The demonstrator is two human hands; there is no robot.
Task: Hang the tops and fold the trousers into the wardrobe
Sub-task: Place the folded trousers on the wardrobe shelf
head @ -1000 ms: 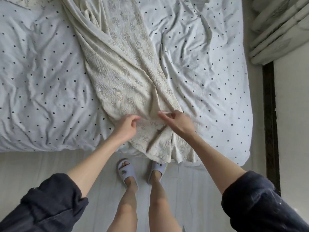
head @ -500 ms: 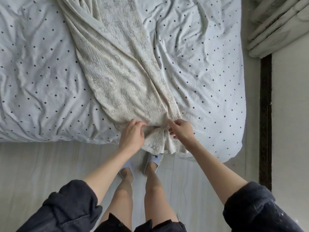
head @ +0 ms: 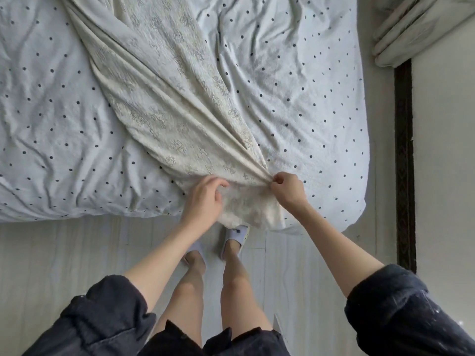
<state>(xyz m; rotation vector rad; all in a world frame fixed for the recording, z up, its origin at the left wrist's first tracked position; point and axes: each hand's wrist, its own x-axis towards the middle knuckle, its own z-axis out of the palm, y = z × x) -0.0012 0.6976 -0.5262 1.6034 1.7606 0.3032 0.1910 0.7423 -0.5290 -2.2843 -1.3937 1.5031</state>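
Cream garment [head: 164, 104] lies on bed [head: 295, 104], running from 11 o'clock to the near edge. Right hand [head: 289, 190] pinches its hem; left hand [head: 204, 199] loose, fingers [head: 218, 185] relaxed, holding nothing. Risk: one-sided pull bunches fabric and drags the hem to the floor.

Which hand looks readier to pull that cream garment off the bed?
Probably the right hand: it already pinches the cream garment, bunching its folds. The left hand only rests loosely on it.

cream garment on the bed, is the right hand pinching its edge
Yes, the right hand pinches a gathered fold of the cream garment, with taut creases fanning away from it.
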